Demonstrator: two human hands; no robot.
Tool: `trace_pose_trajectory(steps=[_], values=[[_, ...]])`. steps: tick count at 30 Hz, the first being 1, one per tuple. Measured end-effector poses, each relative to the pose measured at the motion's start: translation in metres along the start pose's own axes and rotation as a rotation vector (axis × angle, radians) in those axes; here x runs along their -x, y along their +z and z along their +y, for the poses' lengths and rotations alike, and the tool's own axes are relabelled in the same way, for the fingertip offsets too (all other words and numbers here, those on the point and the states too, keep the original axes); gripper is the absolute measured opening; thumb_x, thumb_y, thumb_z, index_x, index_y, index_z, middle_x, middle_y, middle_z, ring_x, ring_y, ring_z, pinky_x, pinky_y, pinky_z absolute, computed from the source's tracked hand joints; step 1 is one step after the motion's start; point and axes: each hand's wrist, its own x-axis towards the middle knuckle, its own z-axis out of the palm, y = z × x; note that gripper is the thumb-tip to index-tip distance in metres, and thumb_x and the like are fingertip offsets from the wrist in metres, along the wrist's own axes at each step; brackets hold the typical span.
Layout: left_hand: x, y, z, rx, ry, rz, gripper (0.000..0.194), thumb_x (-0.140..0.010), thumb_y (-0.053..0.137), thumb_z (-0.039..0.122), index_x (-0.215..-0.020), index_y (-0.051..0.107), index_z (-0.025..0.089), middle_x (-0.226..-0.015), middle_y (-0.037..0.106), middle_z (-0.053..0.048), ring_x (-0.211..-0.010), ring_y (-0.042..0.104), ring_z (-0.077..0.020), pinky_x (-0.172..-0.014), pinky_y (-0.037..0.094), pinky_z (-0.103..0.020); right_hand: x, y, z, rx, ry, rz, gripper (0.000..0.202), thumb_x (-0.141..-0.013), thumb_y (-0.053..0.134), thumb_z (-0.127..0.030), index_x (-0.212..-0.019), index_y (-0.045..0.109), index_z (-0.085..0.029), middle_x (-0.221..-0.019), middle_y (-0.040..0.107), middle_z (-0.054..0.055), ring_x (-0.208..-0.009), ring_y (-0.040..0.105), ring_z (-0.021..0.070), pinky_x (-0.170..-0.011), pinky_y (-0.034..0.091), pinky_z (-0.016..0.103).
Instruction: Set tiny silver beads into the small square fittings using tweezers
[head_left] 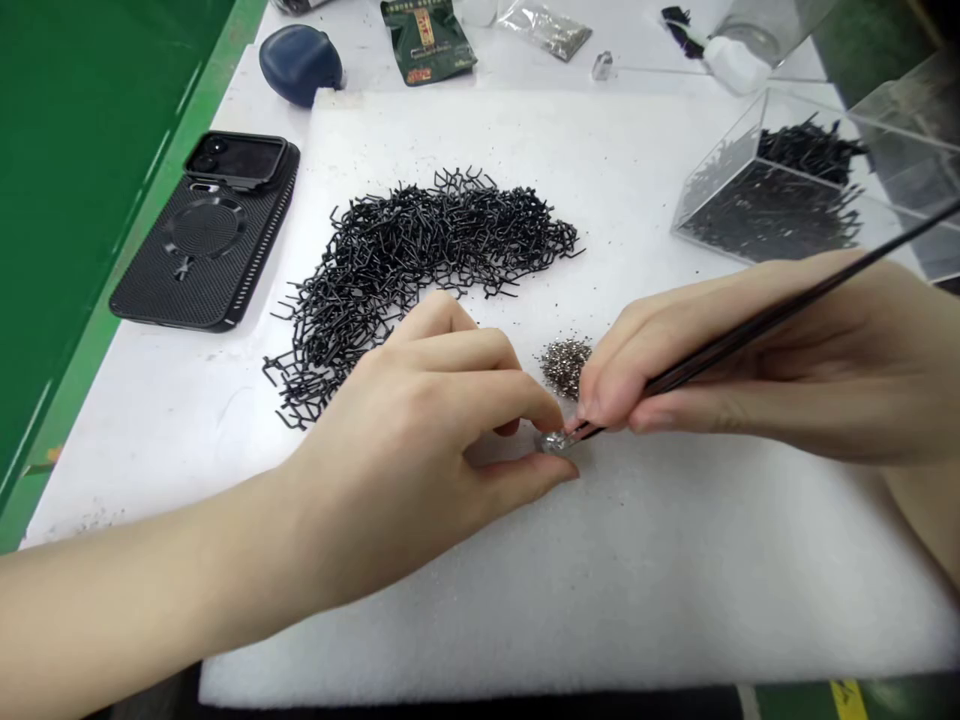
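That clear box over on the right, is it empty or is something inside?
Not empty: the clear box holds many black pieces, which show through its see-through walls.

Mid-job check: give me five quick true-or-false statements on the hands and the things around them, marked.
1. The right hand holds a slender dark tool. True.
2. The left hand lies flat on the phone. False: its thumb and finger hold a small shiny piece at the tool's tip.
3. The phone lies to the left of the heap of bent black pieces. True.
4. The transparent box holds green packets. False: it contains black pieces.
5. A small pile of shiny grains lies near the right hand's fingertips. True.
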Motion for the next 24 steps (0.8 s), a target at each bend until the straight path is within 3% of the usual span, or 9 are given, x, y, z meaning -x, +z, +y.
trace_pose_trajectory(steps=[3,6,10,14,19,24], values=[[0.002,0.0,0.001,-0.023,0.035,0.013,0.008,-0.113,0.092,0.022,-0.106,0.091,0.018,-0.094,0.084,-0.001,-0.096,0.066,-0.0219,-0.094,0.065,-0.036,-0.001,0.0,0.0,0.016,0.005,0.002,0.004,-0.107,0.099,-0.029,-0.107,0.1,-0.033,-0.102,0.096,-0.002,-0.094,0.093,0.0159,-0.083,0.074,0.018],[0.006,0.002,0.004,-0.143,0.119,0.039,0.023,-0.119,0.081,0.019,-0.098,0.089,0.016,-0.093,0.083,-0.003,-0.091,0.061,-0.0209,-0.095,0.065,-0.038,-0.001,-0.001,-0.001,0.031,0.0,0.001,0.005,-0.108,0.098,-0.029,-0.11,0.1,-0.032,-0.103,0.096,-0.002,-0.094,0.093,0.0156,-0.083,0.074,0.019],[0.012,0.005,0.011,-0.288,0.241,0.104,0.033,-0.119,0.076,0.01,-0.088,0.082,0.018,-0.089,0.084,-0.002,-0.085,0.059,-0.0208,-0.079,0.058,-0.04,-0.001,0.001,-0.004,0.077,-0.016,-0.013,0.008,-0.108,0.095,-0.023,-0.11,0.098,-0.03,-0.104,0.096,-0.002,-0.093,0.093,0.0168,-0.083,0.074,0.022],[0.012,0.008,0.015,-0.296,0.245,0.13,0.036,-0.116,0.073,0.002,-0.085,0.079,0.018,-0.086,0.082,-0.002,-0.083,0.062,-0.0216,-0.072,0.054,-0.043,-0.002,0.004,-0.007,0.085,-0.021,0.004,0.004,-0.108,0.095,-0.025,-0.107,0.099,-0.028,-0.103,0.096,0.0,-0.09,0.092,0.0178,-0.083,0.074,0.023],[0.01,0.004,0.011,-0.295,0.228,0.035,0.03,-0.119,0.074,0.008,-0.092,0.081,0.018,-0.087,0.079,-0.001,-0.084,0.06,-0.0201,-0.081,0.061,-0.039,-0.001,0.003,-0.006,-0.02,0.028,0.042,0.019,-0.102,0.096,-0.01,-0.106,0.1,-0.028,-0.105,0.097,-0.002,-0.092,0.091,0.0169,-0.087,0.075,0.021],[0.011,0.004,0.01,-0.289,0.236,0.039,0.032,-0.119,0.077,0.01,-0.089,0.08,0.019,-0.088,0.08,-0.001,-0.085,0.059,-0.0194,-0.087,0.063,-0.039,0.0,0.0,-0.003,0.04,-0.045,-0.005,0.008,-0.105,0.098,-0.022,-0.11,0.101,-0.027,-0.103,0.098,0.002,-0.091,0.092,0.0191,-0.085,0.076,0.022]])
